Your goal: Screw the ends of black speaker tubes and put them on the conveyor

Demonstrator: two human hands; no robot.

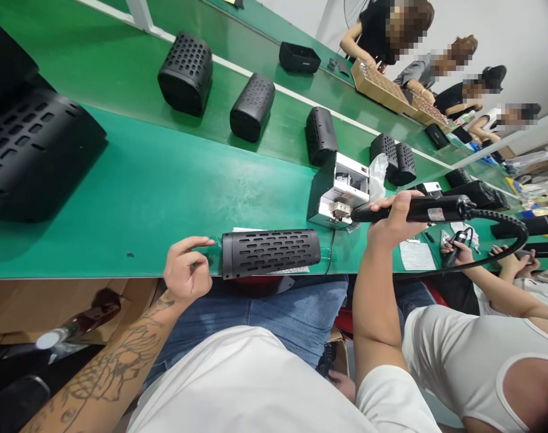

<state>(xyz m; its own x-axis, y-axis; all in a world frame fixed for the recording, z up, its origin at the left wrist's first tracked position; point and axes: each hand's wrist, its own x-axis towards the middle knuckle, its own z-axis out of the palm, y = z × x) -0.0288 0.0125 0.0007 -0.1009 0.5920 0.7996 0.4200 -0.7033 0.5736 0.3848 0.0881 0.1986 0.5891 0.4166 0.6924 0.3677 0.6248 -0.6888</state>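
A black perforated housing (274,252) lies on its side at the near edge of the green table. Just left of it is my left hand (187,270), its index finger pointing towards the housing's end and the other fingers loosely curled around nothing visible. My right hand (397,216) is wrapped round a black electric screwdriver (440,209), held level, with a coiled cord leaving its back end. Its front end is at the metal outlet of a screw feeder (341,189); the tip itself is hidden.
A large black housing (34,150) stands at the left. Several perforated housings (186,72) line the green belt (133,78) behind the table. A plastic bag (379,174) is beside the feeder. At the right, a co-worker's hand (458,249) holds another driver; further people stand across the belt.
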